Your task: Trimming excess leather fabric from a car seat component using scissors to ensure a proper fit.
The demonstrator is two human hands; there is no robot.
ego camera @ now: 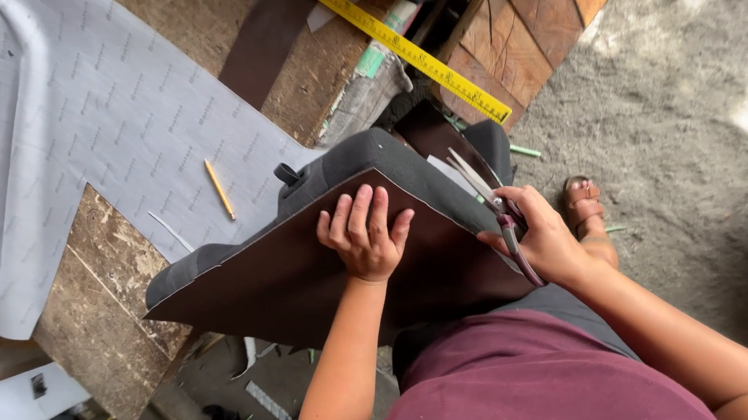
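The person's left hand (pixel 363 232) lies flat, with its fingers spread, on the brown underside of a big dark grey padded seat cushion (pixel 324 261). It grips nothing; it just presses down. The cushion rests on the near edge of the rough wooden tabletop (pixel 114 293), and a large part of it hangs out over the edge toward the person.

The right hand (pixel 539 241) is closed around the purple handles of a pair of scissors (pixel 496 206). The blades are open and point up and away, at the right corner of the cushion, where the grey cover wraps over the edge.

A few things could go wrong here. The cushion sits half off the tabletop, so it could tip or slide down if the left hand lets up. If it shifts while the blades close, the cut might go crooked or bite into the grey cover. The left fingers are not far from the blades, so a slip could nick them. The person's foot in a brown sandal (pixel 582 200) is right below on the grey floor (pixel 692 65), and dropped scissors could land on it.

Farther back, a yellow pencil (pixel 220 189) lies on a pale grey printed fabric sheet (pixel 77 112). A yellow tape measure (pixel 403 48) stretches across the far side. A bump of the cushion could knock the pencil away.
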